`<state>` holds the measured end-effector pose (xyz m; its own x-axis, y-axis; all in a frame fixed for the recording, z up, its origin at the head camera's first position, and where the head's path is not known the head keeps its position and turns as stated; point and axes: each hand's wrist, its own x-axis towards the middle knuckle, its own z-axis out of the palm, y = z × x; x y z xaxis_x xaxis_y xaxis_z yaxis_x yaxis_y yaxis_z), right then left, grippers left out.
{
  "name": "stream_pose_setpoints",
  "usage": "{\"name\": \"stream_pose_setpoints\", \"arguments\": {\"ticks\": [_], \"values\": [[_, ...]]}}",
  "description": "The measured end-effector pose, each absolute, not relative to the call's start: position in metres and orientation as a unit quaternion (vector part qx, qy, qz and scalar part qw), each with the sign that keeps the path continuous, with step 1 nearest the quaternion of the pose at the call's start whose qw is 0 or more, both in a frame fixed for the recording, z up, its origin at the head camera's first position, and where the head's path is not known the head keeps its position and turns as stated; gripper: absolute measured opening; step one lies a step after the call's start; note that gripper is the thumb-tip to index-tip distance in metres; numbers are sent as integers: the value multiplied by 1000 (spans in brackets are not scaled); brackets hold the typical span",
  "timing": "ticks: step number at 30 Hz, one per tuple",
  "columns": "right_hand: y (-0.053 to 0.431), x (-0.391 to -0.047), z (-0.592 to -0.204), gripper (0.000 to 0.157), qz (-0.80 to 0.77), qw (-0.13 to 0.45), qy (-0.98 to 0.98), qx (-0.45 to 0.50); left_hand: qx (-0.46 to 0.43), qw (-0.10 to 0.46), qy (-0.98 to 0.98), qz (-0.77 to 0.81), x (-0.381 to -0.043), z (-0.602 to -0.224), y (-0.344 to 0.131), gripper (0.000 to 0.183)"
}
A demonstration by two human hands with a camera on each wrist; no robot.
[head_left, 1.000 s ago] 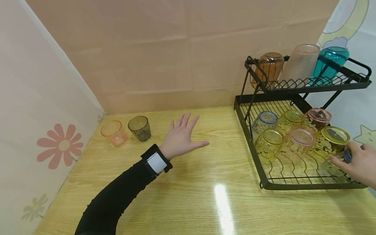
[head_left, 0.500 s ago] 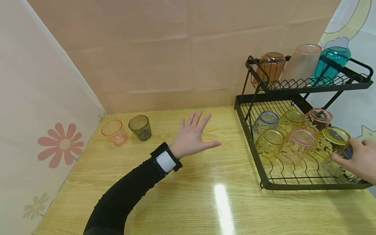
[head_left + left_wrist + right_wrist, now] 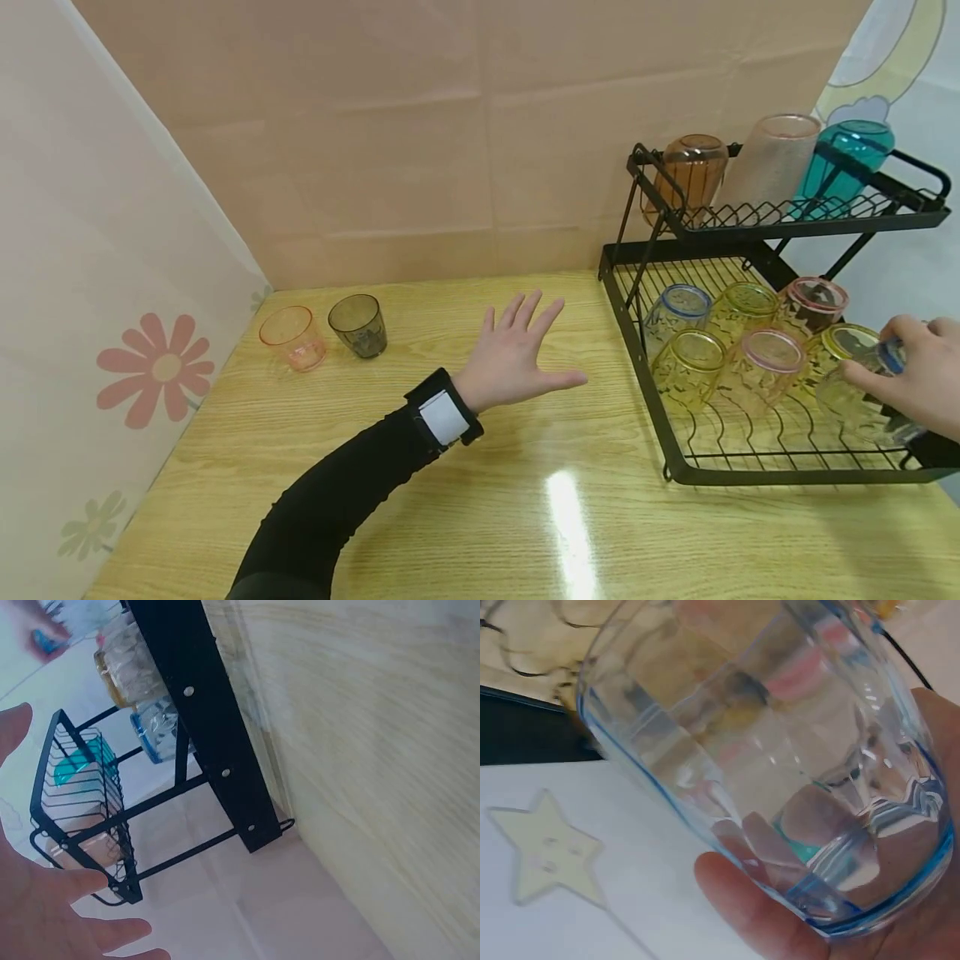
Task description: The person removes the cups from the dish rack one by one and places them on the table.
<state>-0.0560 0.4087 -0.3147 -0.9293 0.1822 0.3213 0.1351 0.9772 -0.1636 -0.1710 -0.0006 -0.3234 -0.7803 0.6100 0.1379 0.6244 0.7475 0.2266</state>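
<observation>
My right hand (image 3: 926, 379) grips a clear blue-tinted drinking glass (image 3: 858, 404) by its base, over the front right corner of the black dish rack (image 3: 795, 477). The glass is upside down and tilted. In the right wrist view, the same faceted glass (image 3: 727, 742) fills most of the picture, with fingers and thumb around its blue-edged base. My left hand (image 3: 513, 362) hovers over the table left of the rack, fingers spread and holding nothing. In the left wrist view, part of that hand (image 3: 37, 915) shows at the lower left, with the rack beyond.
Yellow glasses (image 3: 686, 367), a blue glass (image 3: 677, 312) and pink glasses (image 3: 763, 371) stand inverted on the lower tier. The upper tier bears brown (image 3: 690, 175), pale pink (image 3: 768, 162) and teal glasses (image 3: 847, 167). An orange-pink glass (image 3: 300, 350) and a smoky glass (image 3: 360, 333) stand upright on the table.
My right hand has lifted the blue-tinted glass up from the rack's front right corner and tilted it. My left hand has drifted to the right, toward the rack, still spread.
</observation>
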Motion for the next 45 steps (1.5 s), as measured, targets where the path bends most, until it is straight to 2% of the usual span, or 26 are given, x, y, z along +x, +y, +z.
{"name": "stream_pose_setpoints", "arguments": {"ticks": [3,5,9,12,15,22,27,35,38,45], "values": [[399,-60,-302,102,78,183,-978,-67,-331,29,-934,-133,-170,-326,1,98],[391,-63,-291,93,74,182,-979,-62,-333,31,-932,-141,-169,-328,2,97],[368,-74,-270,68,76,140,-986,-50,-329,30,-929,-168,-169,-331,4,95],[347,-83,-263,60,117,124,-985,-27,-315,17,-928,-197,-169,-332,5,94],[324,-93,-263,54,183,134,-974,1,-298,1,-925,-237,-171,-333,7,91],[275,-114,-275,48,336,126,-932,43,-270,-23,-884,-381,-178,-330,11,82],[241,-123,-291,48,417,114,-900,58,-244,-71,-829,-498,-181,-324,14,75],[208,-129,-311,44,504,171,-844,68,-152,-111,-728,-659,-176,-322,23,67],[201,-131,-317,45,541,184,-818,62,-114,-119,-681,-714,-172,-323,31,68],[186,-132,-329,46,579,215,-783,71,-22,-151,-606,-781,-163,-321,45,85]]}}
